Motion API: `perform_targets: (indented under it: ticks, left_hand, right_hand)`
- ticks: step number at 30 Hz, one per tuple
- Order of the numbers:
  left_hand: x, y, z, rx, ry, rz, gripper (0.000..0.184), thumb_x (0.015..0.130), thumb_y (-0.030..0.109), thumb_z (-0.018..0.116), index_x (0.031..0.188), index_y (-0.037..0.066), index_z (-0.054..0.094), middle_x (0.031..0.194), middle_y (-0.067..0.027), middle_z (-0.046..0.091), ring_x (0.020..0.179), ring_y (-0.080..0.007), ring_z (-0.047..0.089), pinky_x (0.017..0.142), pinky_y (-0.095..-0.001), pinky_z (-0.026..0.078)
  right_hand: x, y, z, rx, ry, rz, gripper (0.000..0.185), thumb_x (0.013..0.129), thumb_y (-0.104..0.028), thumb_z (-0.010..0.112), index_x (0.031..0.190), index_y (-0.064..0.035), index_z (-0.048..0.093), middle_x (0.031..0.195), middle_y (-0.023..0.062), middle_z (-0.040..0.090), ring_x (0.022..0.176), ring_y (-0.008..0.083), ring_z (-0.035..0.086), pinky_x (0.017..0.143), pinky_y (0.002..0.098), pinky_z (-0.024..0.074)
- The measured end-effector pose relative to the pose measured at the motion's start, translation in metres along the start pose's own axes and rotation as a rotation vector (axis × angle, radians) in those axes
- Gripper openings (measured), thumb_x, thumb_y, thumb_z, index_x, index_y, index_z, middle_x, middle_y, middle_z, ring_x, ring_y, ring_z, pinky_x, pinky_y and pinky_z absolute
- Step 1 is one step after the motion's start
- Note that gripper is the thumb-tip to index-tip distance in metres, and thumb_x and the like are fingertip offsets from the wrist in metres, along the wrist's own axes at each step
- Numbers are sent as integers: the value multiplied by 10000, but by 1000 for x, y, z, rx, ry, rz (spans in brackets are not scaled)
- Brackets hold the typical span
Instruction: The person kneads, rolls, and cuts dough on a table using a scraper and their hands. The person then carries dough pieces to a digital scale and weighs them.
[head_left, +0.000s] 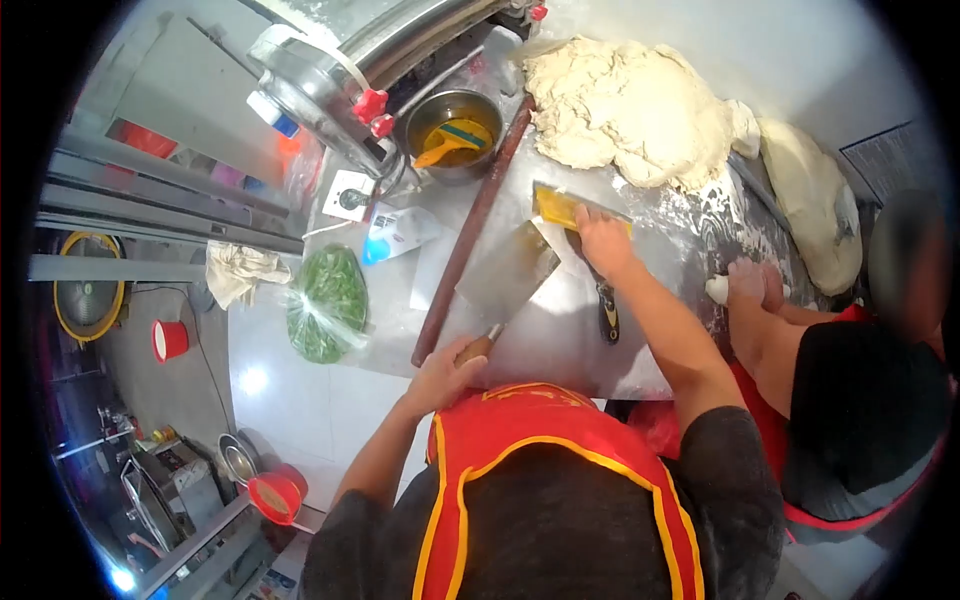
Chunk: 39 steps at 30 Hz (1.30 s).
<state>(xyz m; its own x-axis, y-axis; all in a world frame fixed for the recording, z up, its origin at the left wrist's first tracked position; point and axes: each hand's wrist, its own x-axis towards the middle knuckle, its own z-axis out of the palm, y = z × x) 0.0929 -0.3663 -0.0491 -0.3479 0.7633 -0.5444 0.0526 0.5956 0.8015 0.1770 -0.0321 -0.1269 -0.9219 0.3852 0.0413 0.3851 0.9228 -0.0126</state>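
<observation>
In the head view my left hand (445, 380) is wrapped round the wooden handle of a broad-bladed cleaver (510, 270), its blade low over the metal worktop (560, 350). My right hand (605, 243) grips a yellow-handled dough scraper (557, 207) just beyond the blade; the scraper's edge is partly hidden. Under my right wrist lies a tool with a black and yellow handle (608, 315), its far end covered by my hand. A long dark rolling pin (470, 235) rests to the left of the cleaver. Beyond the scraper sits a large mass of dough (630, 110).
A metal bowl (455, 175) holds oil and an orange brush. Left of the pin are a bag of chopped greens (328, 305) and a power socket (348, 196). A metal machine (320, 90) stands behind. At right, a co-worker's hands (750, 285) handle dough near a covered dough piece (815, 205).
</observation>
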Motion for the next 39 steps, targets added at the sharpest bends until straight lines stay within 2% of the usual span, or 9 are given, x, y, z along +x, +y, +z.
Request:
perform_targets:
  ticks: [4, 8, 9, 12, 22, 27, 30, 34, 39]
  left_hand:
    - [5, -13, 17, 64, 111, 160, 463, 888, 334, 553, 1214, 7, 525, 1023, -219, 630, 975, -348, 610, 849, -385, 455]
    - [8, 6, 18, 12, 14, -37, 471, 897, 335, 534, 1225, -3, 518, 1112, -240, 591, 1060, -372, 563, 891, -386, 430]
    - [11, 4, 21, -31, 13, 26, 469, 898, 348, 531, 1218, 5, 520, 1069, -237, 603, 1012, -370, 582, 858, -392, 444]
    - [27, -13, 32, -29, 147, 139, 357, 908, 271, 565, 1144, 4, 550, 766, -49, 565, 667, -122, 528, 598, -277, 436]
    - [114, -18, 70, -252, 33, 238, 320, 894, 277, 564, 1091, 25, 547, 769, -60, 580, 591, -116, 534, 524, -282, 439]
    - [158, 4, 115, -528, -18, 88, 371, 877, 263, 579, 1158, 37, 491, 796, -105, 587, 550, -147, 561, 484, -327, 481]
    - [168, -3, 122, -374, -77, 165, 372, 874, 257, 574, 1161, 30, 507, 851, -129, 616, 614, -214, 610, 550, -363, 512]
    - [190, -25, 147, -252, 211, 496, 411, 866, 294, 580, 1152, 3, 528, 911, -232, 641, 778, -383, 638, 698, -446, 510]
    - [178, -5, 135, -90, 113, 80, 483, 864, 363, 581, 1084, -63, 519, 892, -306, 618, 914, -467, 589, 797, -505, 467]
  right_hand:
    - [69, 29, 20, -150, 7, 85, 155, 856, -118, 475, 985, -55, 534, 844, 143, 655, 758, 274, 675, 644, 391, 536]
    - [103, 30, 15, -62, 12, 101, 169, 851, -97, 468, 990, -45, 550, 822, 158, 665, 754, 291, 672, 649, 401, 538]
    - [106, 29, 13, -32, 1, 116, 175, 843, -84, 469, 993, -46, 550, 813, 161, 662, 742, 304, 666, 652, 409, 535]
    - [88, 27, -24, 80, -4, 118, 240, 803, -64, 511, 1038, -42, 555, 796, 183, 653, 731, 365, 643, 664, 449, 518]
    - [-38, 5, -83, 304, 80, 241, 398, 734, -21, 578, 1128, -73, 560, 822, 201, 653, 772, 384, 640, 697, 469, 512]
    - [-55, -62, -63, 243, -84, 3, 393, 702, -122, 654, 1077, -27, 587, 915, 193, 658, 822, 348, 649, 722, 444, 522]
    - [-65, -65, -48, 244, -8, -61, 377, 694, -118, 642, 1059, -36, 598, 922, 166, 662, 856, 333, 646, 744, 431, 518]
    - [-62, -64, -43, 199, -85, 11, 375, 688, -103, 630, 1054, -26, 610, 969, 147, 660, 915, 317, 635, 771, 417, 510]
    - [-18, -34, -15, 160, -79, -6, 307, 722, -131, 596, 1007, -20, 631, 869, 172, 671, 781, 321, 659, 722, 414, 521]
